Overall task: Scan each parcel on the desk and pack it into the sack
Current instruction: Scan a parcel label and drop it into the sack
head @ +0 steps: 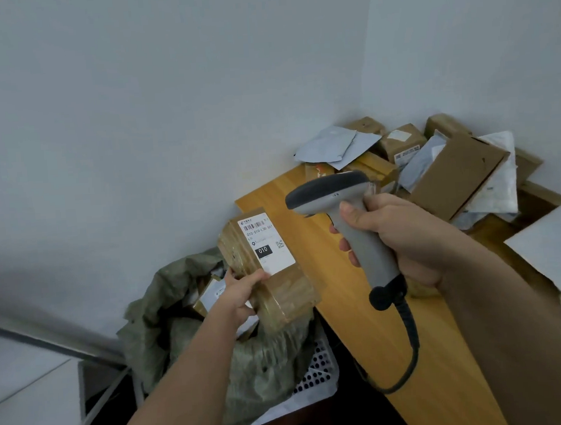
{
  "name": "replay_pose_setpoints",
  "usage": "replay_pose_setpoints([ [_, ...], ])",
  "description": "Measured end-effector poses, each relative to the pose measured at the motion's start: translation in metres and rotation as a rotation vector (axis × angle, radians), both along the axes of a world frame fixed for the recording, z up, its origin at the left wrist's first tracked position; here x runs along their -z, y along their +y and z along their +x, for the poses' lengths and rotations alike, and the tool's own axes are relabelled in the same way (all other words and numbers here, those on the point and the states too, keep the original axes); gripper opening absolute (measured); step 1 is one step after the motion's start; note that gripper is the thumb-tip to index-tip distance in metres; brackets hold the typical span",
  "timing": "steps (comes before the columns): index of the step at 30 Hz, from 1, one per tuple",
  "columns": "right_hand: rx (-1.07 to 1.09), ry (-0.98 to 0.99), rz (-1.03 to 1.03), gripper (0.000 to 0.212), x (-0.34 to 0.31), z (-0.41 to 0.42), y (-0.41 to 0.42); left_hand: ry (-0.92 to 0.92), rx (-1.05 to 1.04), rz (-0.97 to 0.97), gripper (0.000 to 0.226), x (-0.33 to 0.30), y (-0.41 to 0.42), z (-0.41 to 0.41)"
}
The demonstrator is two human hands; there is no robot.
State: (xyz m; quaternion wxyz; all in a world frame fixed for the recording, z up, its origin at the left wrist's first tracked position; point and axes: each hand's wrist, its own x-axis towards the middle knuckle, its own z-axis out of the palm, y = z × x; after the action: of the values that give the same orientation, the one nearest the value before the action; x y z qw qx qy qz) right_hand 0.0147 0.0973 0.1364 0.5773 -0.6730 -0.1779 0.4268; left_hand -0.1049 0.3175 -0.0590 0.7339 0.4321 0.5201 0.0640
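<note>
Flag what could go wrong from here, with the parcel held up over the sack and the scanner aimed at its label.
1. The left hand grips the taped parcel by one lower corner only; it might slip into the sack unscanned.
2. Its thumb sits at the label edge, close to covering print.
3. The cord of the scanner, held by the right hand, trails across the desk edge and could snag.
</note>
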Motion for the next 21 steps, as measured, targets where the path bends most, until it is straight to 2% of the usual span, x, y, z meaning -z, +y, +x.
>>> replay_pose_setpoints([
  [4, 0.033, 0.034, -0.010, 0.030, 0.015, -0.007, 0.040, 0.042, -0.012, -0.024, 0.078, 0.011, 0.037, -0.014],
  [6, 0.072, 0.066, -0.027, 0.029, 0.027, -0.007, 0.057, 0.123, -0.033, -0.073, 0.075, 0.024, 0.052, -0.025],
  [8, 0.106, 0.114, -0.063, 0.029, 0.039, -0.007, 0.070, 0.216, -0.124, -0.111, 0.089, 0.050, 0.070, -0.040],
  [10, 0.132, 0.163, -0.102, 0.029, 0.055, -0.005, 0.081, 0.307, -0.187, -0.074, 0.112, 0.087, 0.090, -0.056],
  [11, 0.144, 0.186, -0.124, 0.030, 0.062, -0.004, 0.085, 0.362, -0.203, -0.068, 0.117, 0.098, 0.096, -0.061],
  [12, 0.154, 0.210, -0.146, 0.032, 0.070, -0.003, 0.088, 0.401, -0.220, -0.092, 0.107, 0.099, 0.098, -0.062],
  [14, 0.161, 0.258, -0.186, 0.035, 0.087, -0.001, 0.091, 0.454, -0.217, -0.163, 0.071, 0.087, 0.094, -0.060],
  [17, 0.173, 0.309, -0.240, 0.032, 0.109, 0.002, 0.092, 0.424, -0.210, -0.237, 0.045, 0.101, 0.105, -0.047],
  [19, 0.204, 0.332, -0.263, 0.031, 0.124, 0.005, 0.092, 0.339, -0.239, -0.229, 0.051, 0.105, 0.117, -0.033],
  [21, 0.229, 0.334, -0.292, 0.031, 0.136, 0.008, 0.090, 0.259, -0.322, -0.146, 0.084, 0.130, 0.137, -0.022],
])
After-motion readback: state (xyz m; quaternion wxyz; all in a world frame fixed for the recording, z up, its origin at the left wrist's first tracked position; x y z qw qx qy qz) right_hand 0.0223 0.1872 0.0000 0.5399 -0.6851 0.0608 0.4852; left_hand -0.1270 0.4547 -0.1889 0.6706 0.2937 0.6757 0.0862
